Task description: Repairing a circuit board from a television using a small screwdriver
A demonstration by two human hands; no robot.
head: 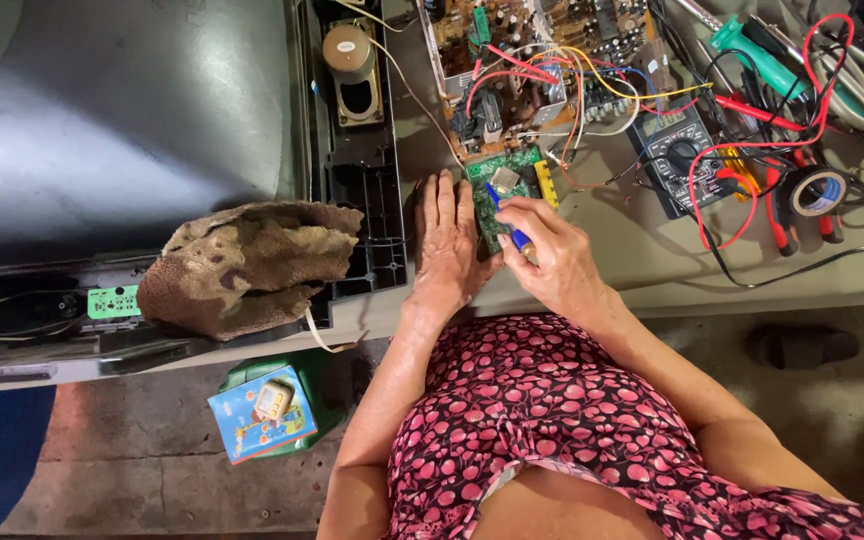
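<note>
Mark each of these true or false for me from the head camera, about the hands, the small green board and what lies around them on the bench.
1. The right hand holds a blue-handled tool with its tip on the small green circuit board. True.
2. The left hand is lifted clear of the bench. False: it lies flat, palm down, beside the green board.
3. A multimeter with red and black leads lies to the right of the boards. True.
4. The brown cloth covers the multimeter. False: it lies far to the left, on the dark casing.
5. A roll of tape lies near the right edge of the bench. True.
</note>
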